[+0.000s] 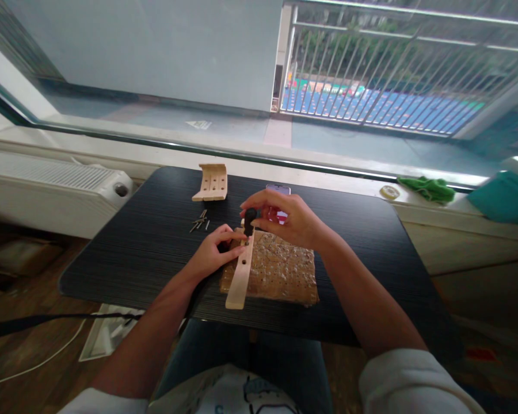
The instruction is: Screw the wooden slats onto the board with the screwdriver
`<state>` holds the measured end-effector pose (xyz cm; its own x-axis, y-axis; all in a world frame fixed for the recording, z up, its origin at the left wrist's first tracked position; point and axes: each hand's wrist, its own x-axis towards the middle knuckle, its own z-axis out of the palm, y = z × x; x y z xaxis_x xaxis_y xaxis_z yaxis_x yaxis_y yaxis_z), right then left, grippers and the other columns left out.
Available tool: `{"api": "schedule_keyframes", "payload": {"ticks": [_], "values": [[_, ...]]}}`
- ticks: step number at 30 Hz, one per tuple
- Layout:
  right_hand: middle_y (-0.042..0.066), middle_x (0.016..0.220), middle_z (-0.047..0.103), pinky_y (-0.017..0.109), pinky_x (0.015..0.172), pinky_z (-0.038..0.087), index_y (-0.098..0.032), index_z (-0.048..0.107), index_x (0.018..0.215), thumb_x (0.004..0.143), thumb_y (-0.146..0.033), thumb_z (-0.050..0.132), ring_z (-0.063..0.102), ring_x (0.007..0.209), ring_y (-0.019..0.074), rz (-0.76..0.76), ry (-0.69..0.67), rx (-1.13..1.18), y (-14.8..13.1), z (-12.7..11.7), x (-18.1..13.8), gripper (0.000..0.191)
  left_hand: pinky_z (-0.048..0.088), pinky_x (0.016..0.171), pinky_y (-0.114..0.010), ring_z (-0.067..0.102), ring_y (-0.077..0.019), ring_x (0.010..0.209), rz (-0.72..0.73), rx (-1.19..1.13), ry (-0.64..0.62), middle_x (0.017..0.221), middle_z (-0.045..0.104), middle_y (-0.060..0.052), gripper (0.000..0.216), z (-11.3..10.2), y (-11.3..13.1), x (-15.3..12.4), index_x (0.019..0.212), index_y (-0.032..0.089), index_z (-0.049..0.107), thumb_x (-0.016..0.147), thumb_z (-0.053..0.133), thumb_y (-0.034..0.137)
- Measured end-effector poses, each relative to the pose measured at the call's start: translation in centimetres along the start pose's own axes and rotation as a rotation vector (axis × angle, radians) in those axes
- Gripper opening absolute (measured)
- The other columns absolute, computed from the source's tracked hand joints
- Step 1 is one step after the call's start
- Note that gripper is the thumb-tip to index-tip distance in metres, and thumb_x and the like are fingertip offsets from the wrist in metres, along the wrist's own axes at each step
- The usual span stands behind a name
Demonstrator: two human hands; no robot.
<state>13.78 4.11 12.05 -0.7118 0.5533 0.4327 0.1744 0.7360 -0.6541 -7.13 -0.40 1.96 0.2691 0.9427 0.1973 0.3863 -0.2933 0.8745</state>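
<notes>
R hand [291, 221] fingers pinch black screwdriver knob [250, 217], upright over far end of wooden slat [240, 276]. L hand [213, 253] fingers press slat's far end, just left of tool. Slat long axis near-far, on perforated board [280, 270], mid surface [147, 247]. Loose screws [201, 221] far-left, nearer L hand.

Home rm: radiator [56, 178], balcony window [371, 69], small desk [147, 253].
</notes>
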Motion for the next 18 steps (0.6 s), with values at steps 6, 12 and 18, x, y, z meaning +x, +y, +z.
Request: {"api": "schedule_keyframes", "payload": {"ticks": [6,12,18], "values": [[-0.001,0.082,0.06,0.021,0.06,0.039,-0.016,0.064,0.1,0.081,-0.017,0.066,0.046,0.061,0.0049,-0.079,0.087,-0.14,0.4,0.3,0.1,0.019,0.04,0.064,-0.025,0.046,-0.0122,0.069,0.01,0.011,0.012,0.075,0.043,0.003,0.02,0.0,0.1,0.0,0.093,0.021,0.073,0.077,0.067,0.03],[0.0,0.082,0.059,0.022,0.065,0.042,-0.016,0.063,0.093,0.081,-0.025,0.068,0.052,0.07,0.0081,-0.126,0.154,-0.231,0.7,1.0,0.1,0.016,0.043,0.067,-0.026,0.049,-0.0137,0.073,0.013,0.036,0.023,0.078,0.048,0.002,0.021,0.1,-0.2,-0.1,0.095,0.023,0.073,0.077,0.067,0.031],[0.001,0.083,0.061,0.024,0.067,0.044,-0.017,0.063,0.093,0.083,-0.031,0.065,0.055,0.072,0.0094,-0.112,0.144,-0.27,0.6,1.1,0.1,0.017,0.044,0.069,-0.028,0.051,-0.015,0.076,0.013,0.041,0.028,0.081,0.052,0.001,0.021,0.1,-0.4,-0.1,0.095,0.024,0.073,0.077,0.068,0.032]]}}
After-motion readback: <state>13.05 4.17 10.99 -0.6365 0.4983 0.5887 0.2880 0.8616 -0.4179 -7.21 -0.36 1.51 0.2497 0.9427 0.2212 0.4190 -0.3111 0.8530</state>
